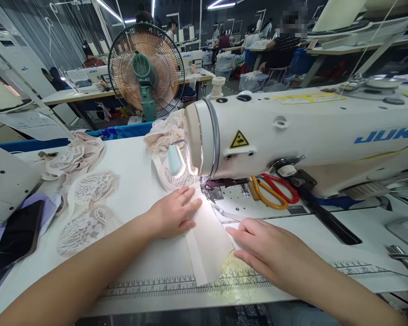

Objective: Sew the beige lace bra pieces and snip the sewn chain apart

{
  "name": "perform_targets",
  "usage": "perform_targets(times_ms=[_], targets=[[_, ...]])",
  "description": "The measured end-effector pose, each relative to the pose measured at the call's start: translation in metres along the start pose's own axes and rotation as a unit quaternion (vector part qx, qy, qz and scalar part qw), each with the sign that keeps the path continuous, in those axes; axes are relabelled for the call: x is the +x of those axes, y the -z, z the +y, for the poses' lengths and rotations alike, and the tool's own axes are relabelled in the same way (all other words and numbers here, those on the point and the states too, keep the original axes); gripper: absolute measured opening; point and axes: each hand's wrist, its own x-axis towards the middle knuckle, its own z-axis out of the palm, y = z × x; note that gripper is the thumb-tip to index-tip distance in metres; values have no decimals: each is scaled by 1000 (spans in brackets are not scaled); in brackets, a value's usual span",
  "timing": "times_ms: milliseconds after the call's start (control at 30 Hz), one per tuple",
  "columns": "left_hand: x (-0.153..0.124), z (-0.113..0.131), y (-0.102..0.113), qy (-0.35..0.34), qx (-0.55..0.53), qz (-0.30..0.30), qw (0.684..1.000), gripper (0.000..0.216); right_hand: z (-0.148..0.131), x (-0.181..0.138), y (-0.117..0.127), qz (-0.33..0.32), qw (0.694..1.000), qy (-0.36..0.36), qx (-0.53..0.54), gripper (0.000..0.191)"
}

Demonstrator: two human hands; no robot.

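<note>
2 bare hands work either side of a pale cloth, which lies flat on the bench, running from beneath the head of the sewing machine toward the front edge, its near end over the printed ruler. The left hand has its fingers spread and laid on the cloth's upper left part, just short of the presser foot; it pinches nothing, and the flat press probably keeps the cloth smooth and straight where it goes under. The right hand is at the cloth's right edge, fingers bent and thumb low, so its grip is partly closed; whether it pinches the edge or merely rests against it, I cannot tell. Placed there, it seems suited to steering that side while the left steadies the other. The scissors lie on the machine bed under the arm, presumably to be within reach yet off the cloth's path. Lace pieces are spread to the left, perhaps so each can be picked up singly, and a lace pile sits behind the machine head. The phone rests at the far left, well apart from the cloth, likely to leave the sewing space free.
</note>
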Motion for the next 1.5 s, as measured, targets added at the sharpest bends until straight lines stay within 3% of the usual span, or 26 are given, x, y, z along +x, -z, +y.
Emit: perform_targets(times_ms=[167, 300, 400, 733, 1133, 1333, 1500], targets=[[-10, 37, 2, -98, -17, 99, 990, 29, -2, -11, -5, 5, 997, 77, 21, 4], [-16, 71, 0, -127, -13, 73, 989, 22, 1, -18, -15, 4, 995, 84, 48, 8], [-19, 80, -2, -126, 2, 61, 990, 41, 2, -19, -18, 4, 995, 77, 64, 16], [-15, 54, -6, -157, 13, 73, 985, 36, 3, -2, -15, -6, 996, 81, 36, 9], [-3, 25, -2, -180, 13, 114, 977, 28, 7, 24, -12, -4, 997, 66, -29, 26], [1, 13, 0, -188, 40, 100, 976, 29, 6, 33, -9, 11, 996, 61, -70, 30], [4, 3, 1, -189, 54, 91, 976, 29, 3, 39, -9, -14, 991, 36, -129, 38]])
